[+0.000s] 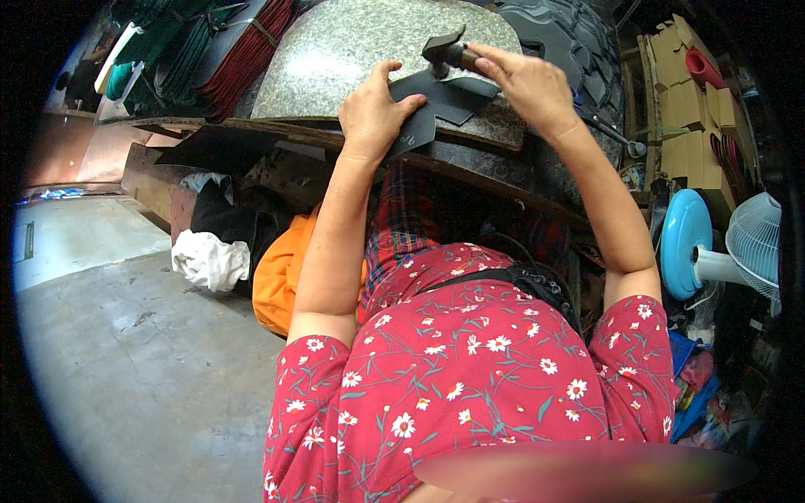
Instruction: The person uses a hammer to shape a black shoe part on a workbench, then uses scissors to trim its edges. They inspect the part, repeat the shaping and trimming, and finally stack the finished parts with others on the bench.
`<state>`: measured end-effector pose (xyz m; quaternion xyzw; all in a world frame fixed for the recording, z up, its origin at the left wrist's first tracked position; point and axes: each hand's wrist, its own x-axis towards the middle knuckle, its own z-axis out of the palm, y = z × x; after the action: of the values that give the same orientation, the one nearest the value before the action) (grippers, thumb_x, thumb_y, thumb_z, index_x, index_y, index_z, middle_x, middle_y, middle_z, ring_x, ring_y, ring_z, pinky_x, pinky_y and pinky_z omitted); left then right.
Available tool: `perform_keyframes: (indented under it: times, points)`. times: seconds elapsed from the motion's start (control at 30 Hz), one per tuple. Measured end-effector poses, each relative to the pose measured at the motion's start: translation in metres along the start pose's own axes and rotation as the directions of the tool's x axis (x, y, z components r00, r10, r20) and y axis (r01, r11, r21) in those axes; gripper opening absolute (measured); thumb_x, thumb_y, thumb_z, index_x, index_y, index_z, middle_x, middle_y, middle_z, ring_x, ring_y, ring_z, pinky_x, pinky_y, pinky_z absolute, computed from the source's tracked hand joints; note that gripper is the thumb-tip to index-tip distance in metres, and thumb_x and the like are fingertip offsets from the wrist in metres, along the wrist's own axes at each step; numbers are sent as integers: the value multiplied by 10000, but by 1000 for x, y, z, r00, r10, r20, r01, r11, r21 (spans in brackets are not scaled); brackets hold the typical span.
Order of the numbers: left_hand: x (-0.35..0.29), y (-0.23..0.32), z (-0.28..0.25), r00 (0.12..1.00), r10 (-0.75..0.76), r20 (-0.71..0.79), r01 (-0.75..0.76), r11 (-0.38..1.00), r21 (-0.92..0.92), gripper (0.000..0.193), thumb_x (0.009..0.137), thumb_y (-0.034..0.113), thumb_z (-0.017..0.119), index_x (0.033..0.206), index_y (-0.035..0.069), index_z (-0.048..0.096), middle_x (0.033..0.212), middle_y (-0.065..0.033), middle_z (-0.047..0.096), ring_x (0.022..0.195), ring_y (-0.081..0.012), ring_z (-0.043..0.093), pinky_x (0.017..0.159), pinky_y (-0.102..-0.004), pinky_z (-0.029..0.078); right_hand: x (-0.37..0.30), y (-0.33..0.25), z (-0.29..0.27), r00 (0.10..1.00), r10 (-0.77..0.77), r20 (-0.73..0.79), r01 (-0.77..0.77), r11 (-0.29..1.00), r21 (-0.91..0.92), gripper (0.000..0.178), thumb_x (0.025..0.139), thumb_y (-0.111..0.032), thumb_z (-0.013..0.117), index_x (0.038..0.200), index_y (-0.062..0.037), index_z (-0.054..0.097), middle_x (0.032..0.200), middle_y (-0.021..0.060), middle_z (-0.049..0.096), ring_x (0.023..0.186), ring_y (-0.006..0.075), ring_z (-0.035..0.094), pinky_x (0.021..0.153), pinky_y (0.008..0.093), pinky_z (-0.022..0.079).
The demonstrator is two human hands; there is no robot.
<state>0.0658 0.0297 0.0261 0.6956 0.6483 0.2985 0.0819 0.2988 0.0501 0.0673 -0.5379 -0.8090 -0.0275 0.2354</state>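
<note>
Gripping a hammer (443, 52) in the right hand (534, 90), steadying a black sheet (443, 94) on the surface (335, 59), upper centre of the frame, with left hand (369, 119) spread; seemingly mid-hammering, with progress and remainder unclear.

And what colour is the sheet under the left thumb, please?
The sheet is dark grey, nearly black; it shows best in the head view.

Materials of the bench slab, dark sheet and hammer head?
Slab: likely granite or similar stone, polished; speckled grey grain and a bright sheen.

Dark sheet: rubber, leather or plastic, can't tell which; thin, smooth, low-gloss, crisp edges.

Hammer head: probably steel, dark finish; suggested by its colour and shape.
</note>
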Motion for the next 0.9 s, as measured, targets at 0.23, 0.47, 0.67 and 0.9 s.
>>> perform_keyframes:
  times: [0.23, 0.47, 0.67, 0.9]
  points:
    - [-1, -3, 2, 1000, -3, -1, 3, 1000, -11, 588, 737, 434, 829, 1230, 184, 629, 1033, -134, 729, 937, -335, 709, 798, -428, 553, -12, 3, 1, 976, -28, -217, 86, 961, 264, 329, 982, -477, 532, 1232, -328, 684, 963, 85, 732, 778, 309, 707, 629, 399, 564]
    - [-1, -3, 2, 1000, -7, 23, 7, 1000, -28, 569, 741, 430, 826, 1223, 191, 641, 1048, -117, 730, 948, -323, 708, 807, -420, 552, -16, 12, -18, 1000, -13, -3, 13, 1000, -4, 332, 991, -444, 545, 1280, -330, 661, 1015, 71, 734, 827, 307, 704, 679, 375, 554]
    - [0, -3, 2, 1000, -11, 29, 12, 1000, -25, 564, 742, 433, 824, 1218, 189, 646, 1056, -119, 728, 957, -320, 707, 813, -417, 550, -14, 0, 0, 991, 45, 128, -54, 996, 67, 332, 994, -436, 548, 1285, -321, 657, 1061, 95, 727, 868, 309, 707, 704, 360, 559]
    - [-1, -4, 1, 1000, -8, 26, 9, 999, -40, 553, 741, 426, 824, 1209, 188, 653, 1054, -121, 726, 957, -323, 706, 815, -420, 549, -2, 12, -5, 997, 16, -76, -13, 999, 40, 349, 995, -478, 520, 1285, -341, 656, 1020, 72, 736, 840, 273, 717, 665, 338, 567]
